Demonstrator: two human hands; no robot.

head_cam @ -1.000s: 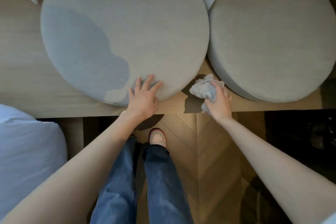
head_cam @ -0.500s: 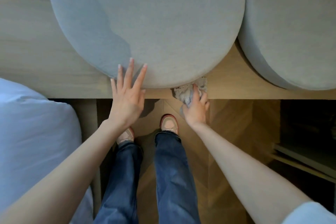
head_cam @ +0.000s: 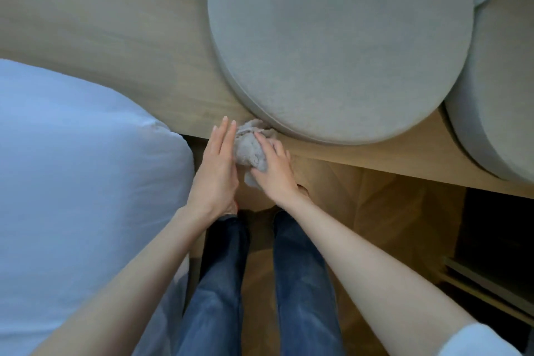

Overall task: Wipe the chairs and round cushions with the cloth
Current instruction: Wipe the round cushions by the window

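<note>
A crumpled grey cloth [head_cam: 248,149] sits at the front edge of the wooden bench [head_cam: 115,37], just below the rim of a large round grey cushion [head_cam: 341,37]. My right hand [head_cam: 274,170] grips the cloth from the right. My left hand [head_cam: 216,167] lies with straight fingers against the cloth's left side. A second round cushion [head_cam: 497,113] lies to the right, touching the first.
A white bed corner [head_cam: 72,182] fills the left side, close to my left arm. Herringbone wood floor [head_cam: 375,211] runs under the bench, with my jeans-clad legs [head_cam: 219,283] below. A dark low shelf [head_cam: 491,283] stands at the right.
My left hand left the cushion's rim and came against the cloth. My right hand slid the cloth leftward along the bench edge. The view shifted left, bringing the bed further in.
</note>
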